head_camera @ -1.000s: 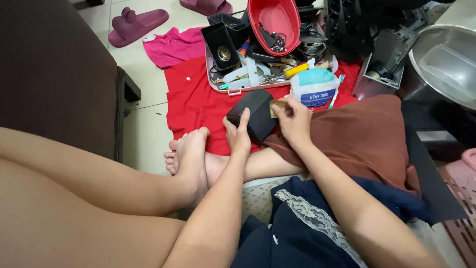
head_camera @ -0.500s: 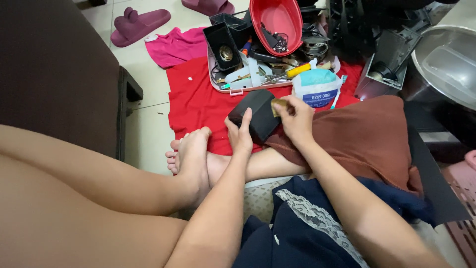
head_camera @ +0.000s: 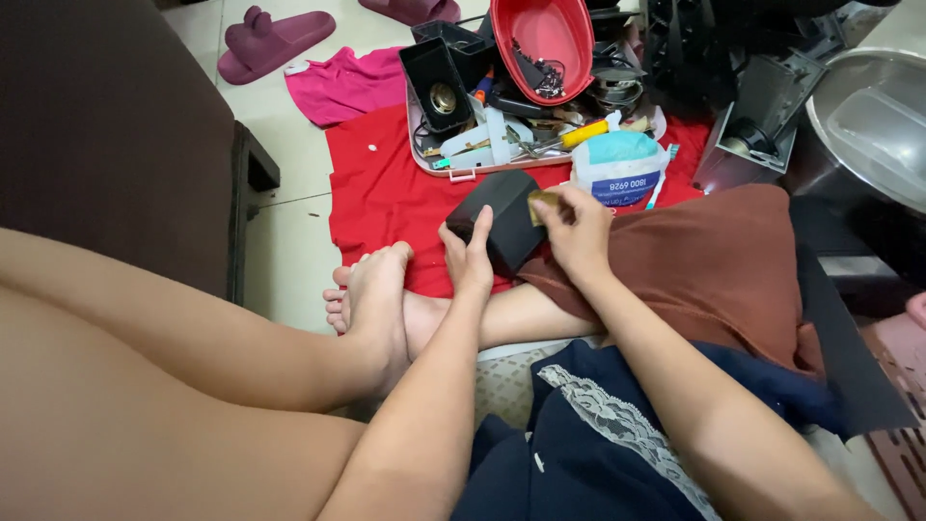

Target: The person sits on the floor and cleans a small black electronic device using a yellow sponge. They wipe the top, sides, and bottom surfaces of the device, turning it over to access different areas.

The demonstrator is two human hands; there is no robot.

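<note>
Hands meet at a small black box (head_camera: 503,224), which sits tilted above the red cloth (head_camera: 381,198) spread on the floor tiles. The left hand (head_camera: 470,257) closes on the box's near left corner, thumb raised against its side. The right hand (head_camera: 577,232) presses a small yellowish pad (head_camera: 540,202) between its fingertips against the box's upper right edge, fingers curled shut around the pad. Just beyond the box lies a shallow tray (head_camera: 453,170) crammed with tools and odd parts, a black speaker (head_camera: 436,87) standing on its left end and a red plastic bowl (head_camera: 543,36) resting on its far side. Right of the box stands a white and teal packet (head_camera: 617,167). A brown garment (head_camera: 709,270) covers the knee under the right hand, just right of the box. Further from the box, past the red cloth, lie a pink cloth (head_camera: 349,84) and a mauve slipper (head_camera: 274,41).
</note>
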